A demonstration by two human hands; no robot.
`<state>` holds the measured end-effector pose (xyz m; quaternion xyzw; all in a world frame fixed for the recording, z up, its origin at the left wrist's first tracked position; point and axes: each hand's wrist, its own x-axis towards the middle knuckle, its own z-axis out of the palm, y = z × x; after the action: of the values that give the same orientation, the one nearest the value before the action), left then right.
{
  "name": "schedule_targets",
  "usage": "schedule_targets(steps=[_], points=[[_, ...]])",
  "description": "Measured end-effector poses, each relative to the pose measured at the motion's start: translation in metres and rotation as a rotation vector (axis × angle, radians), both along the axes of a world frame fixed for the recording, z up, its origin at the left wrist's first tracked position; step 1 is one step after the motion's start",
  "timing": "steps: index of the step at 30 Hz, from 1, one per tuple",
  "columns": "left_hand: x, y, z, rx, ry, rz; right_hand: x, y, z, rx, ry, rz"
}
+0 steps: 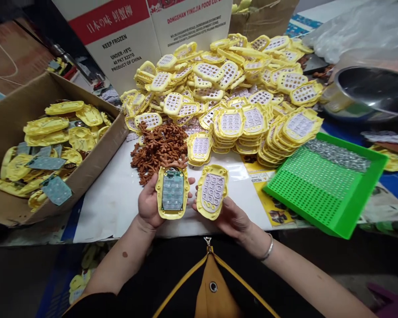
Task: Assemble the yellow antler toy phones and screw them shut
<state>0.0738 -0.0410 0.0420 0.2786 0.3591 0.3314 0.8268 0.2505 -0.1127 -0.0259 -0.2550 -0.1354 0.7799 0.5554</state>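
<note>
My left hand point(148, 204) is closed around a yellow plastic shell half with a green circuit board point(172, 191) seated inside it. A brown antler-like piece point(173, 161) shows at that shell's top edge. Beside it, my right hand point(234, 218) grips another yellow shell half fitted with a pale lilac rubber keypad point(213, 191). Both halves face up towards me, a small gap apart, above the white work surface point(112, 194). A heap of brown plastic pieces point(161, 145) lies just beyond my left hand. Stacks of yellow shells with keypads point(230, 123) stand beyond my right.
On the left is a cardboard box point(96, 154) of yellow shells with circuit boards. A green perforated tray point(351, 198) with small metal screws point(341, 154) sits at right, near a metal bowl point(371, 92). A large pile of yellow shells point(208, 73) and a white carton point(126, 39) stand behind.
</note>
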Motion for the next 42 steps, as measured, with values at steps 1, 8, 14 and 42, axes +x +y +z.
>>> schedule_targets(steps=[1, 8, 14, 42], points=[[0.003, 0.001, -0.001, 0.004, 0.022, 0.026, -0.001, 0.001, -0.001, 0.009, -0.013, 0.010], [0.022, -0.003, -0.003, 0.104, 0.163, 0.180, -0.016, 0.010, 0.007, 0.015, -0.067, -0.020], [0.034, -0.007, -0.005, 0.190, 0.270, 0.159, -0.025, 0.016, 0.011, 0.075, -0.097, -0.068], [0.031, -0.008, -0.017, 0.356, 0.317, -0.035, -0.010, 0.012, -0.001, 0.134, -0.264, 0.062]])
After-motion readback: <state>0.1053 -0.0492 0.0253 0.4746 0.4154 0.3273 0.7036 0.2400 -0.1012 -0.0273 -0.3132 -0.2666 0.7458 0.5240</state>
